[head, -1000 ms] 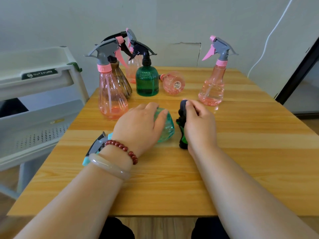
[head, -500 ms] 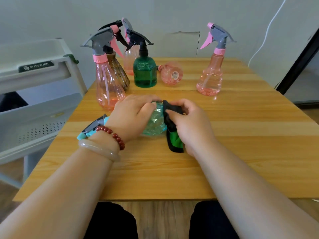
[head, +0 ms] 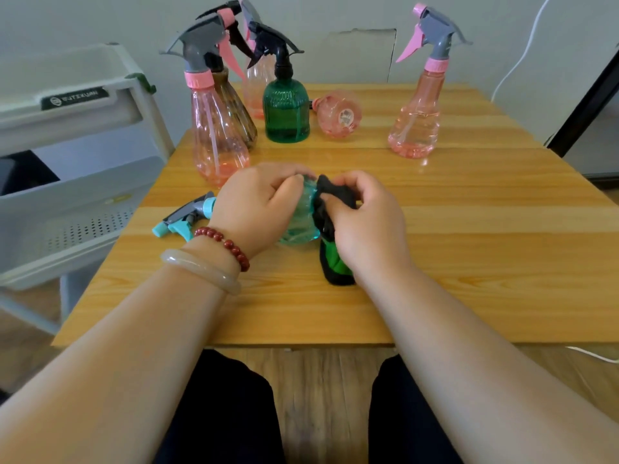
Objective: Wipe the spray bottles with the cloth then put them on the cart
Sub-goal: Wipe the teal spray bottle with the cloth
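A light wooden counter (head: 469,229) fills the middle of the frame, seen from above by a seated person. At the left edge, just beside the counter, stands a pale grey plastic cart (head: 83,182) with a perforated lower shelf.

Two bare forearms reach in from the bottom corners and meet at the centre. The left hand (head: 258,209) lies palm down over a clear teal plastic spray bottle (head: 301,229), fingers curled round its body. This bottle lies on its side on the counter at centre frame, its grey and teal trigger head pointing left past the wrist. The right hand (head: 365,222) is closed round a bunched black and green cloth (head: 335,266), pinching the black part against the base end of the teal bottle. The green end trails onto the counter beneath the hand.

Six more spray bottles sit across the upper part of the frame:
- a tall ribbed pink bottle (head: 217,135) with a grey trigger, upper left
- a brown ribbed bottle (head: 239,112) just behind it
- a rear pink bottle (head: 256,85) further back
- a dark green bottle (head: 285,108) with a black trigger
- a tipped pink bottle (head: 338,113) lying on its side, base toward the viewer
- a slim pink bottle (head: 417,118), well apart at upper right

The left wrist wears a pale smooth bangle (head: 201,269) and a string of dark red beads (head: 224,244).
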A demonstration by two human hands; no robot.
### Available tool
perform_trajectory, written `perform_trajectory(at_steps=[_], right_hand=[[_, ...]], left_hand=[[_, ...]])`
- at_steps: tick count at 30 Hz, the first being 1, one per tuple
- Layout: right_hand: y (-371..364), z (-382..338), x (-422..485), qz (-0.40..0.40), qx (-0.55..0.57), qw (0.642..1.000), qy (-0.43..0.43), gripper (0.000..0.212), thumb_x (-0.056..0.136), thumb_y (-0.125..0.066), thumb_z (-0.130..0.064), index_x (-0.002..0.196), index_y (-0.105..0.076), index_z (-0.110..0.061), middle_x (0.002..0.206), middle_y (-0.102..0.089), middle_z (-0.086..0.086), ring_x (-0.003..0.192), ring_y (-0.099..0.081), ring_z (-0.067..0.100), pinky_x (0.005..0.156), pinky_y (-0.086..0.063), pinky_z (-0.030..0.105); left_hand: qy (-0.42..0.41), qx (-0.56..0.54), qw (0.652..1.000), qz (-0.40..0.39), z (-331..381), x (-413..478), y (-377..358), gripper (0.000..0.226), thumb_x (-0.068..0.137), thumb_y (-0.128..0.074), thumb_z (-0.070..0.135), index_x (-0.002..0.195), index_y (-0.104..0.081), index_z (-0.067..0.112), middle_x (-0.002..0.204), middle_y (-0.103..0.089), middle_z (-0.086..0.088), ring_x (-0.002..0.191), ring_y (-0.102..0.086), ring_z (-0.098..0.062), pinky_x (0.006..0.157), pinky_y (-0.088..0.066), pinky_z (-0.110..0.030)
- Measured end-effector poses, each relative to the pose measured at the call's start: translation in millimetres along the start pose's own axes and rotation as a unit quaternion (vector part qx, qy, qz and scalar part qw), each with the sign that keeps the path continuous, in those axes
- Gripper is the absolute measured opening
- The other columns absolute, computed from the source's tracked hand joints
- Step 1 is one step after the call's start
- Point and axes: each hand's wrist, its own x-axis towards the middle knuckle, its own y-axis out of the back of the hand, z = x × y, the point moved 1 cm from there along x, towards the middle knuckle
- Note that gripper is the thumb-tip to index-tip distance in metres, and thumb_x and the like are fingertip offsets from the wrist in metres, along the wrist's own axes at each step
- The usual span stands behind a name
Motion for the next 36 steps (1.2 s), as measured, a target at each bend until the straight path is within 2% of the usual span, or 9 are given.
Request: perform_trajectory(at_steps=[4, 9, 13, 16, 20, 24, 27, 30, 36], right_hand=[[-2, 0, -12, -0.014, -0.011, 1.0, 0.024, 0.016, 0.094, -0.063, -0.021, 0.092, -0.055, -0.035, 0.087, -0.058, -0.022, 0.08, -0.057, -0.003, 0.062, -0.044, 0.007], [0, 0, -21, -0.026, -0.02, 0.998, 0.045, 0.017, 0.095, -0.062, -0.018, 0.094, -0.056, -0.034, 0.089, -0.059, -0.021, 0.083, -0.056, -0.005, 0.064, -0.042, 0.004], [-2, -4, -6, -0.004, -0.053, 0.997, 0.046, 0.015, 0.096, -0.058, -0.017, 0.098, -0.056, -0.031, 0.092, -0.06, -0.015, 0.079, -0.054, 0.0, 0.06, -0.037, 0.001], [-2, -2, -21, -0.02, -0.075, 0.99, 0.121, 0.02, 0.094, -0.06, -0.012, 0.098, -0.056, -0.031, 0.1, -0.06, -0.012, 0.089, -0.052, -0.002, 0.071, -0.035, 0.0], [3, 1, -28, -0.031, -0.081, 0.982, 0.166, 0.021, 0.092, -0.063, -0.01, 0.097, -0.061, -0.03, 0.095, -0.059, -0.017, 0.086, -0.051, -0.009, 0.074, -0.035, -0.001], [0, -5, -5, -0.002, -0.083, 0.987, 0.136, 0.022, 0.093, -0.062, -0.011, 0.093, -0.06, -0.033, 0.097, -0.065, -0.01, 0.09, -0.057, 0.004, 0.073, -0.039, 0.003], [1, -1, -14, -0.009, -0.07, 0.985, 0.156, 0.025, 0.091, -0.063, -0.008, 0.093, -0.059, -0.032, 0.097, -0.064, -0.01, 0.088, -0.055, -0.003, 0.074, -0.037, 0.002], [1, 6, -31, -0.018, -0.072, 0.976, 0.204, 0.026, 0.087, -0.065, -0.004, 0.093, -0.062, -0.029, 0.094, -0.059, -0.017, 0.09, -0.05, -0.016, 0.078, -0.035, 0.001], [6, 3, -28, -0.029, -0.104, 0.978, 0.179, 0.025, 0.087, -0.064, -0.002, 0.091, -0.063, -0.026, 0.088, -0.056, -0.022, 0.084, -0.052, -0.014, 0.071, -0.036, 0.001]], left_hand=[[-0.013, 0.005, 1.0, 0.012, 0, -2, 1, 0.033, 0.093, -0.037, 0.031, 0.094, -0.07, 0.036, 0.068, -0.068, -0.002, 0.066, -0.062, -0.019, 0.062, -0.052, -0.042], [-0.018, 0.001, 1.0, 0.011, 1, -8, 2, 0.036, 0.091, -0.037, 0.032, 0.095, -0.073, 0.03, 0.065, -0.065, -0.002, 0.061, -0.058, -0.019, 0.058, -0.05, -0.038], [-0.023, -0.004, 1.0, 0.01, 0, -8, 1, 0.038, 0.096, -0.038, 0.028, 0.097, -0.074, 0.019, 0.054, -0.05, 0.006, 0.053, -0.045, -0.011, 0.052, -0.037, -0.034], [-0.024, -0.004, 1.0, 0.0, -2, -7, 1, 0.042, 0.093, -0.033, 0.031, 0.098, -0.074, 0.023, 0.067, -0.064, -0.003, 0.062, -0.054, -0.017, 0.058, -0.046, -0.037], [-0.031, -0.008, 0.999, -0.003, -4, -6, 1, 0.04, 0.096, -0.034, 0.029, 0.098, -0.074, 0.024, 0.066, -0.057, 0.016, 0.063, -0.052, -0.001, 0.057, -0.039, -0.027], [-0.028, -0.009, 1.0, 0.001, -6, -4, 1, 0.039, 0.103, -0.04, 0.023, 0.072, -0.059, 0.012, 0.056, -0.044, 0.007, 0.053, -0.039, -0.009, 0.055, -0.032, -0.032], [-0.029, -0.007, 1.0, -0.008, -6, -4, -1, 0.037, 0.099, -0.036, 0.028, 0.086, -0.069, 0.02, 0.065, -0.057, 0.007, 0.063, -0.051, -0.006, 0.058, -0.041, -0.03], [-0.023, -0.012, 1.0, -0.006, -5, -5, 0, 0.037, 0.092, -0.031, 0.033, 0.093, -0.068, 0.032, 0.068, -0.057, 0.017, 0.065, -0.051, 0.002, 0.057, -0.036, -0.023], [-0.017, -0.013, 1.0, -0.001, -6, -5, 1, 0.034, 0.098, -0.035, 0.027, 0.096, -0.068, 0.033, 0.057, -0.053, 0.019, 0.057, -0.049, 0.003, 0.052, -0.033, -0.018]])
